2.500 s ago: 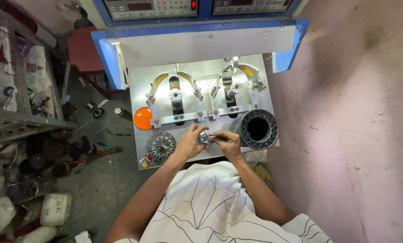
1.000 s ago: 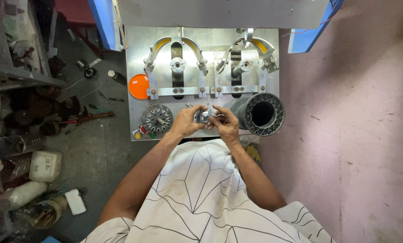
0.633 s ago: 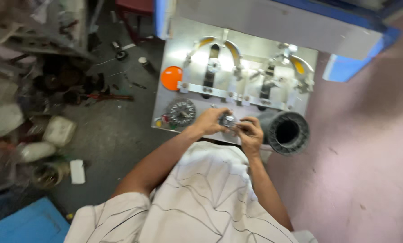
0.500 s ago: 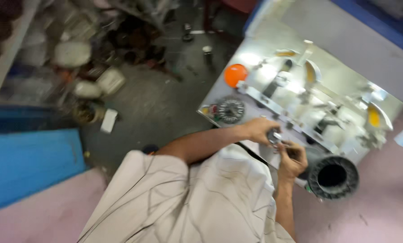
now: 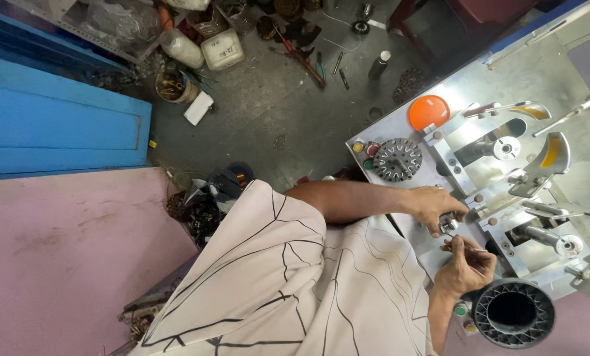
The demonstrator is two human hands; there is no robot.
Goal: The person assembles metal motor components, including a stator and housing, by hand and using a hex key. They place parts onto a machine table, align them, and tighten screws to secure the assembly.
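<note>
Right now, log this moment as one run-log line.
left hand: grips small metal part | right hand: pinches thin wire beside part | machine plate below | black slotted ring near right wrist

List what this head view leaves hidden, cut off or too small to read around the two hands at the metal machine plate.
- Small metal part under the left hand: fingers cover most of it; kind unclear.
- Thin wire or tool pinched by the right hand: too fine to identify.
- Right-hand winding fixture: cut off by the frame's right edge.
- Floor clutter at top: too small and jumbled.
</note>
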